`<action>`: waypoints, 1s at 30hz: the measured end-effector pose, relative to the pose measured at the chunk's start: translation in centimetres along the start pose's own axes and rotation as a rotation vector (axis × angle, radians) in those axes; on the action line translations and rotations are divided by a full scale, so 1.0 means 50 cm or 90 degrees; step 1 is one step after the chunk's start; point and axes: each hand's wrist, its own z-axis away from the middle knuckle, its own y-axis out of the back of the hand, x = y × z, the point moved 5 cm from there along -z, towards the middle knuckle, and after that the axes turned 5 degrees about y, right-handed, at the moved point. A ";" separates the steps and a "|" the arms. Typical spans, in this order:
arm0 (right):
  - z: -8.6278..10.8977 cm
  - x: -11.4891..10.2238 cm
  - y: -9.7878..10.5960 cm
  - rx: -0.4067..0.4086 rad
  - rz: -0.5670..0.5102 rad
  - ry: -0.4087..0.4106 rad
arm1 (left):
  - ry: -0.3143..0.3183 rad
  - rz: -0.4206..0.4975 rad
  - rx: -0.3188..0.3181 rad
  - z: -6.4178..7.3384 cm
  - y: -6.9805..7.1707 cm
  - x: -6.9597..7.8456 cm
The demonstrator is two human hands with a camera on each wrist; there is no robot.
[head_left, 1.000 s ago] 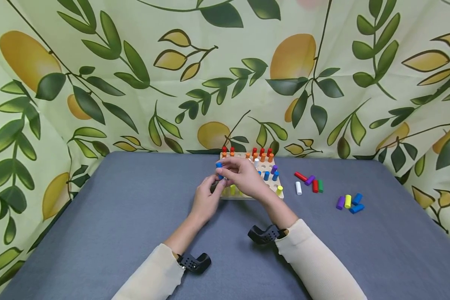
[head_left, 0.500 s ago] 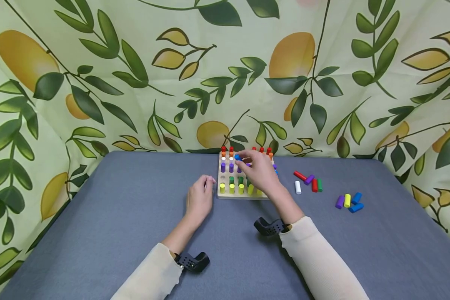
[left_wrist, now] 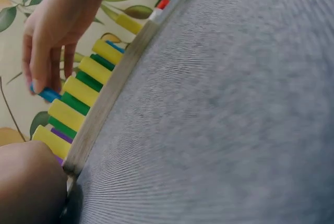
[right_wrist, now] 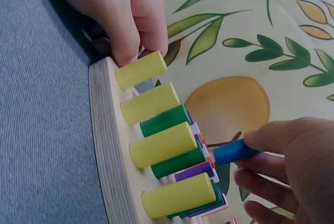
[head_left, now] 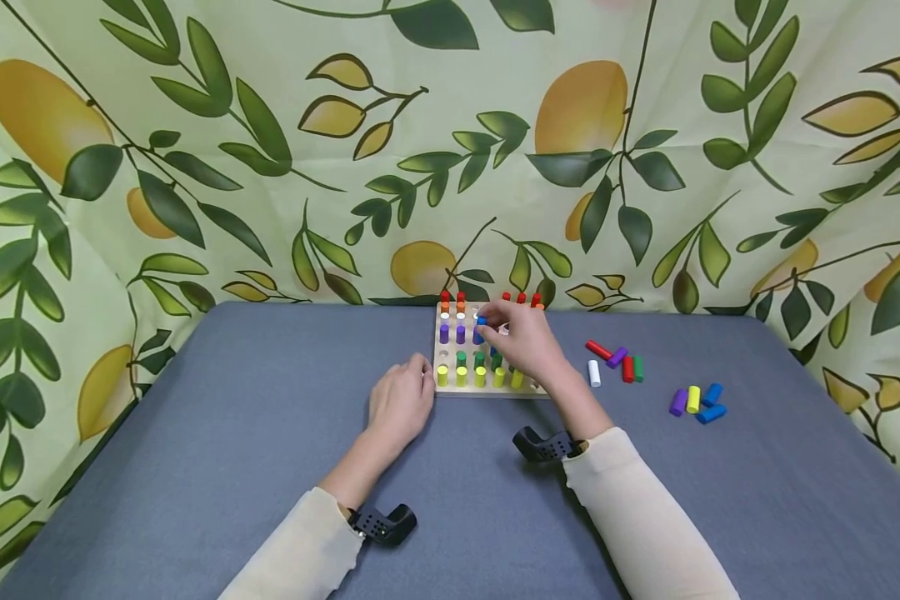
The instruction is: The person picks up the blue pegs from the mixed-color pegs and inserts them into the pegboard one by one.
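Observation:
A wooden pegboard (head_left: 495, 395) stands at the back of the table, holding rows of red, orange, white, purple, green and yellow pegs. Thumb and index finger of my right hand (head_left: 523, 340) pinch a blue peg (right_wrist: 235, 152) above the board, near the purple row (head_left: 461, 334). My left hand (head_left: 401, 400) is at the board's front left corner, its curled fingers gripping the edge beside a yellow peg (right_wrist: 141, 70) in the right wrist view. A bare hole (head_left: 443, 355) shows at the left end of the green row. My right hand covers part of the board's right side.
Right of the board lie loose pegs: a white peg (head_left: 594, 373), a green peg (head_left: 638, 369), red ones and a purple one. Farther right are a purple peg (head_left: 678, 402), a yellow peg (head_left: 693, 399) and two blue ones. A patterned cloth (head_left: 450, 150) hangs behind the table.
My right hand has carried the blue peg from the board's left side rightward, then lowered it slightly. My left hand has parted from it and come to the board's left edge.

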 end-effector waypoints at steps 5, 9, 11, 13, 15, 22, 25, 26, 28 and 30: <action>0.001 0.006 -0.013 -0.048 0.027 0.020 | -0.019 -0.013 -0.006 0.000 -0.002 0.001; 0.003 0.008 -0.022 -0.067 0.036 0.036 | -0.030 -0.035 -0.027 0.001 -0.005 0.003; 0.003 0.009 -0.025 -0.071 0.037 0.038 | -0.042 -0.052 -0.033 0.002 -0.006 0.005; 0.003 0.010 -0.027 -0.073 0.037 0.036 | -0.052 -0.068 -0.035 0.003 -0.007 0.006; 0.003 0.011 -0.028 -0.076 0.042 0.034 | -0.059 -0.077 -0.032 0.003 -0.007 0.007; 0.003 0.011 -0.027 -0.074 0.064 0.035 | -0.061 -0.054 -0.045 0.000 -0.004 0.002; 0.004 0.011 -0.026 -0.069 0.082 0.026 | -0.070 -0.064 -0.059 -0.001 -0.004 0.003; 0.004 0.012 -0.026 -0.068 0.092 0.024 | -0.074 -0.071 -0.062 -0.001 -0.004 0.004; 0.005 0.012 -0.028 -0.068 0.112 0.025 | -0.079 -0.082 -0.064 0.000 -0.005 0.005; 0.005 0.011 -0.029 -0.070 0.131 0.029 | -0.076 -0.079 -0.063 0.001 -0.005 0.004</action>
